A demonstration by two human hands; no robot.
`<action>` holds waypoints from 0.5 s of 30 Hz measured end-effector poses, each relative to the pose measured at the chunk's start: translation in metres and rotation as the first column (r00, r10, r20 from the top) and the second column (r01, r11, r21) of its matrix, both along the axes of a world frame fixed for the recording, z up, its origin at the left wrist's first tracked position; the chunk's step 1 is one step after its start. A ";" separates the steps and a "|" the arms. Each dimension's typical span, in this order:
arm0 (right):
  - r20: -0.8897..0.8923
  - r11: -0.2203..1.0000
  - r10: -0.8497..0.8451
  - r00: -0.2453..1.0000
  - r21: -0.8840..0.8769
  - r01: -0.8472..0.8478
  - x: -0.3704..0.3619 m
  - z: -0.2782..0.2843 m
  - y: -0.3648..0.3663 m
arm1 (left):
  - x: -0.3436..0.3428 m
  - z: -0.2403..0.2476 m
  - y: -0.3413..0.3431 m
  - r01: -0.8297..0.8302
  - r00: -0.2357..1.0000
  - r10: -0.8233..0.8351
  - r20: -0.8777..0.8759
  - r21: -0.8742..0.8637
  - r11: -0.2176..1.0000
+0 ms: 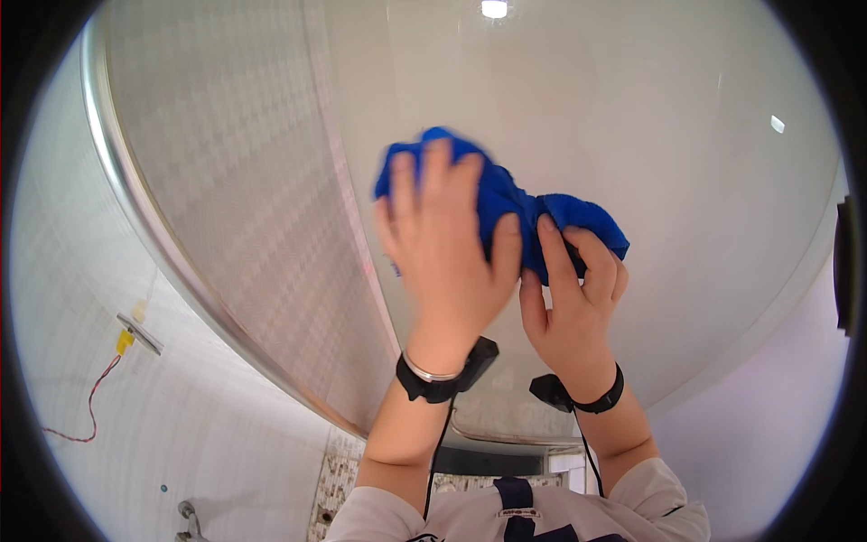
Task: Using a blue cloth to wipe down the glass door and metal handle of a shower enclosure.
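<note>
A bunched blue cloth lies against a glossy off-white panel. My left hand holds the cloth's left part against the panel, its fingers spread across it and slightly smeared by motion. To the right, the bent fingers of my right hand grip the other end, with the thumb below the cloth's lower edge. Folds in the cloth run between the two hands. Each wrist wears a black strap with a small box, and on the left wrist there is also a silver bangle.
A curved metal trim borders the panel on the left, beside a finely patterned strip. Farther left, a yellow connector with a red twisted wire sticks out of the white wall. A metal fitting sits at the lower left, a dark object at the right rim.
</note>
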State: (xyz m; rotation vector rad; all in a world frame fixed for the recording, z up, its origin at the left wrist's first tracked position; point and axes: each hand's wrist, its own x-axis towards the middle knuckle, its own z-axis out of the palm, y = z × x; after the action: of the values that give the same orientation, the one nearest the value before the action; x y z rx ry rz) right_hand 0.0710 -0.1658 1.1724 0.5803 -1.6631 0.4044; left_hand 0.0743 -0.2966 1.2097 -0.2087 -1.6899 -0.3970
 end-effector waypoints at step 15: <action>0.024 0.999 0.030 0.999 0.019 -0.031 -0.001 0.000 -0.002 | -0.003 0.003 -0.007 0.032 0.994 -0.043 -0.096 -0.120 0.992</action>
State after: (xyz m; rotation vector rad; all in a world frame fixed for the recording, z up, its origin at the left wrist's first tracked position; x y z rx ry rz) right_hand 0.0699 -0.1676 1.1719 0.6176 -1.6842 0.4195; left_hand 0.0711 -0.3036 1.2124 -0.3427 -1.6154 -0.3095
